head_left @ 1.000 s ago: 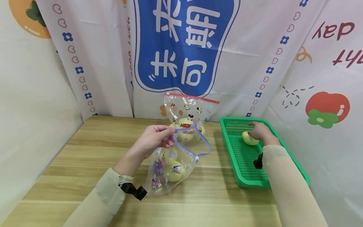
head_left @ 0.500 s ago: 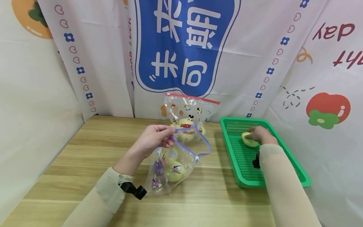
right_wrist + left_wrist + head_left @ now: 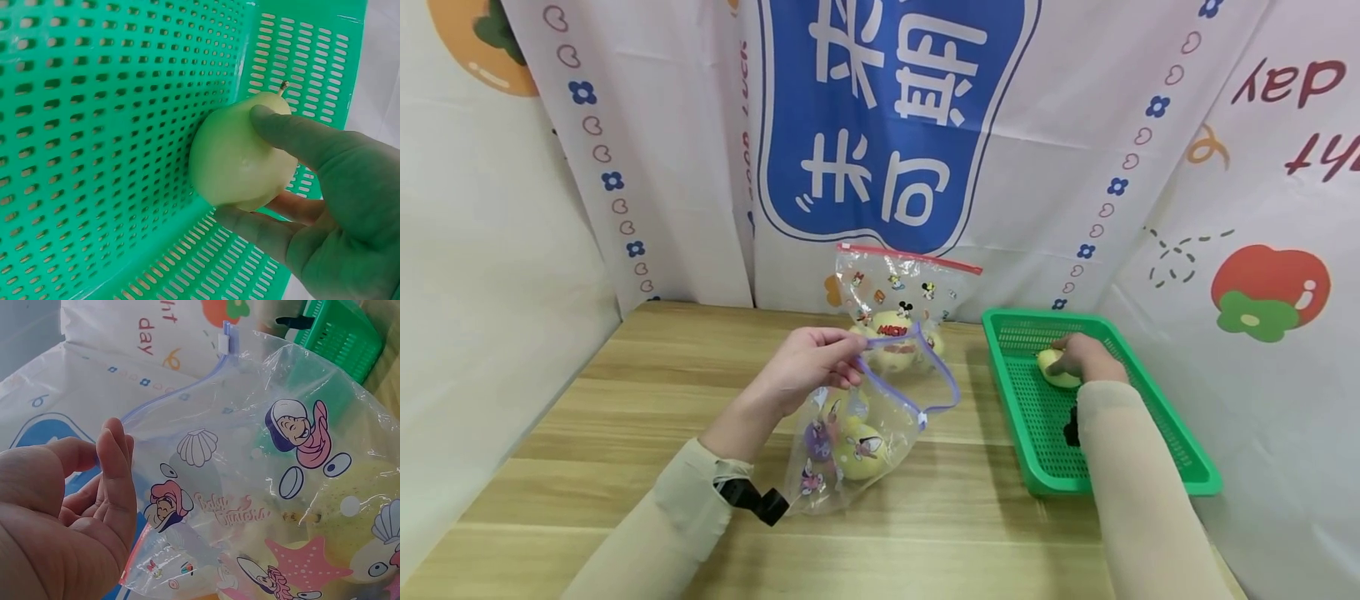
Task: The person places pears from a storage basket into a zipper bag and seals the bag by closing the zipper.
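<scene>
My left hand [image 3: 805, 367] pinches the rim of a clear zip bag [image 3: 886, 408] with a purple zip and cartoon prints. The mouth of the bag gapes, and pale yellow pears [image 3: 356, 494] lie inside it. Over at the right, my right hand [image 3: 337, 212] grips a pale green-yellow pear [image 3: 240, 153] in the green basket [image 3: 94, 125]. Its thumb lies on the upper side near the stem, with fingers under the other side. In the head view the hand covers part of this pear.
Behind the purple-zip bag stands another clear bag with a red zip [image 3: 910, 258], with yellow pears in it. Both bags and the basket are on a wood-grain table [image 3: 655, 375]. Printed white cloth [image 3: 685, 167] hangs behind and at both sides.
My right hand has come down onto the pear in the basket, and its fingers have closed round it. The left hand and the bag have stayed nearly still.
</scene>
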{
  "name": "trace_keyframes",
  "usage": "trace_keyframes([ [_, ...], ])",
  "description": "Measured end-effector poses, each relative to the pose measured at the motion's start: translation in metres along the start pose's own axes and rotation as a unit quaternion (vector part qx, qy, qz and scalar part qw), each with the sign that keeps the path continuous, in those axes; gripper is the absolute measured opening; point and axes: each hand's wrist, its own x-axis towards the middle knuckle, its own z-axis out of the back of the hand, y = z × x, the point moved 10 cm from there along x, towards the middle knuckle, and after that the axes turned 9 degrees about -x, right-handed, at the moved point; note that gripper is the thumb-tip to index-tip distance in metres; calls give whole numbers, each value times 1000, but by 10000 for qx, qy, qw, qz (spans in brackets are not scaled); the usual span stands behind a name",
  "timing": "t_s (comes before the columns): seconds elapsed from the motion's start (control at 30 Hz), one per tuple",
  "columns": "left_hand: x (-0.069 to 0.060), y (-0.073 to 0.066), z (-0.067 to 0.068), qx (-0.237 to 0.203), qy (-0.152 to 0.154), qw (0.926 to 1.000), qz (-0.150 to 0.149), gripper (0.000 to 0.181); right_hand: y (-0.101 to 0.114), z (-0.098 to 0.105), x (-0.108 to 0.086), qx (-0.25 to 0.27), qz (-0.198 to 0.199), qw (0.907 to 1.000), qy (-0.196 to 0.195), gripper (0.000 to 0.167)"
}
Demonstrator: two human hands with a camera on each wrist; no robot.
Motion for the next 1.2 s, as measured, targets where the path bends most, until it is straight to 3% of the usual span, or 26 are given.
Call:
trace_keyframes([
  [0.57,0,2,0,-41,-15,10000,41,27,6,-4,0,-244,111,9995,-165,74],
  [0.77,2,3,-3,-61,10,10000,38,26,4,1,-3,-319,315,9985,-322,75],
  [1.03,2,1,-3,-75,22,10000,2,28,-12,15,-7,262,428,9970,-588,83],
  [1.2,2,2,-1,-59,-29,10000,33,29,-14,31,-10,1058,620,9876,-982,87],
])
